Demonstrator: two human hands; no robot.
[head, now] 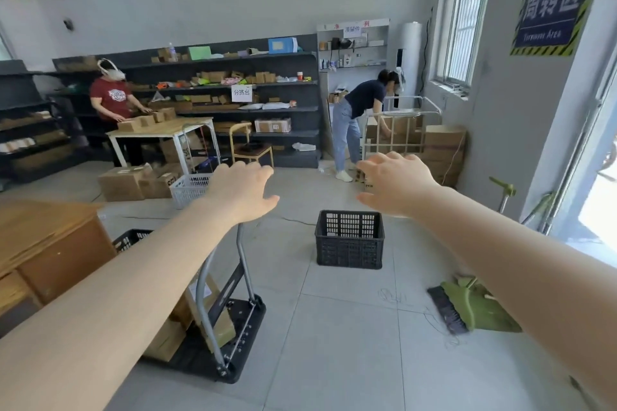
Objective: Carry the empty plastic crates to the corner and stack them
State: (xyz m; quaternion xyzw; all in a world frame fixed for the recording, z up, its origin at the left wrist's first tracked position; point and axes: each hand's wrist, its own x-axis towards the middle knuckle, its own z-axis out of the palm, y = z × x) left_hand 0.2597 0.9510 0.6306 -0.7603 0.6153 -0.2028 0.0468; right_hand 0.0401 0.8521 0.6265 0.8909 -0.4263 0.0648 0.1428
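Observation:
A black plastic crate stands empty on the grey floor in the middle of the view. A second black crate peeks out behind my left forearm, beside the wooden desk. A white plastic crate sits farther back, partly hidden by my left hand. Both arms reach forward at chest height. My left hand is open, fingers spread, above and left of the middle crate. My right hand is open too, above and slightly right of that crate. Neither hand touches anything.
A folding hand trolley with cardboard boxes stands at lower left. A wooden desk is at the left. A green broom and dustpan lie on the right. Two people work at a table and a cage cart in front of shelving.

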